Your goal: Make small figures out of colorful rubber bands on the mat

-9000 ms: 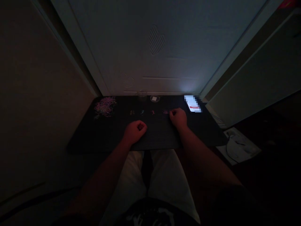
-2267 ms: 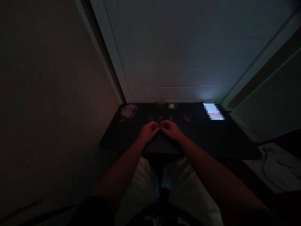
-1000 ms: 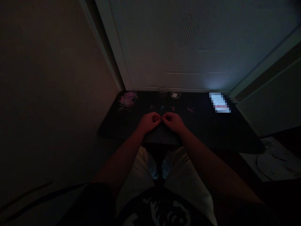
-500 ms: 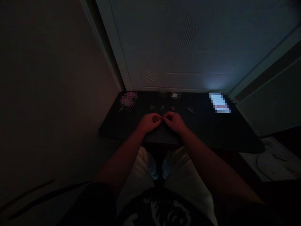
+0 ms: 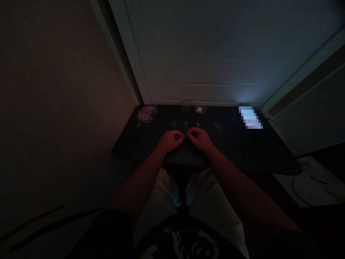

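My left hand [image 5: 171,140] and my right hand [image 5: 198,138] meet fingertip to fingertip above the dark table, each pinched closed. Whatever sits between the fingertips is too small and dark to make out. Just beyond them lies a row of small groups of thin strands: a yellowish group [image 5: 174,123], a bluish group [image 5: 185,123], a red-pink group [image 5: 197,124] and a purplish-pink group [image 5: 217,125]. At the table's far left a larger tangled pile of thin pink, purple and pale strands [image 5: 146,115] is heaped.
The black table [image 5: 258,151] stands against a white door [image 5: 172,46] with striped hearts. Along its back edge are a clear cup [image 5: 185,104] and a round clear lid [image 5: 200,109] with a white square. A lit phone [image 5: 250,117] lies back right. The room is dim.
Earlier my hands were apart, the right one by the purplish-pink group; they have since come together mid-table. Over the last second the fingertips have drawn slightly apart. The view has shifted too.
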`<state>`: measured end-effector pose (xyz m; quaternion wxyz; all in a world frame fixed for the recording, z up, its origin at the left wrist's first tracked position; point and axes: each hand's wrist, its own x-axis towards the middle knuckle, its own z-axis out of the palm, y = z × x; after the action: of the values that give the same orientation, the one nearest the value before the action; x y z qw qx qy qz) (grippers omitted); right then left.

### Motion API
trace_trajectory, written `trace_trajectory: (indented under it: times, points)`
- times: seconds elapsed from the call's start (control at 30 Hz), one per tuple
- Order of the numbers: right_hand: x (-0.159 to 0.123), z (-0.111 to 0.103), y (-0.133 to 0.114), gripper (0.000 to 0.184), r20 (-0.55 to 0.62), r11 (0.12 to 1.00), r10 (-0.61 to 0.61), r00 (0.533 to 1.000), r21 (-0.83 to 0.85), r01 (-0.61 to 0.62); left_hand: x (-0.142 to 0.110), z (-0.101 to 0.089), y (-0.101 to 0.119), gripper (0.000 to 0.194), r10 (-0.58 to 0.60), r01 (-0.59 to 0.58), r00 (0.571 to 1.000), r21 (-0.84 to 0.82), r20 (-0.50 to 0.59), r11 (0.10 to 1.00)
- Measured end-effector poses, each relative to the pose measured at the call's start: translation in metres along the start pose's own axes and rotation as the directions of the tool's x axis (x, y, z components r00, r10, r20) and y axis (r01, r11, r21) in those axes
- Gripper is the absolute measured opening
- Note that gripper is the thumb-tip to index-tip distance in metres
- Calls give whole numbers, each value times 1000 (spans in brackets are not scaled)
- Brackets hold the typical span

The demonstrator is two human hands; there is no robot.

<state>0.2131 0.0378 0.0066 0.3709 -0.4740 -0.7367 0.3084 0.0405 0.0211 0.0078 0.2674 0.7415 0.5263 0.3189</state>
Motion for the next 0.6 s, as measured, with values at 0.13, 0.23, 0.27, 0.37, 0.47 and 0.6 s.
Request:
trace_trajectory:
  times: [0.13,0.23,0.27,0.37,0.47,0.6]
  points:
    - [-1,0,-1,14,3,1000,11,1000,1,-11,-1,0,2,19,-7,7,1000,15,-2,1000]
    - [-1,0,-1,15,6,1000,24,1000,2,-24,0,0,1,21,-11,11,1000,17,1,1000]
    - [-1,0,0,15,8,1000,24,1000,2,-24,0,0,1,21,-11,11,1000,20,1,1000]
    - [-1,0,2,14,7,1000,6,1000,-9,-6,0,1,1,22,-4,4,1000,34,2,999]
    - [-1,1,3,14,-2,1000,-22,1000,-17,22,0,0,2,22,-6,6,1000,53,7,999]
    - [-1,0,3,15,-4,998,-41,999,-41,40,-1,-1,3,22,-9,9,1000,56,3,998]
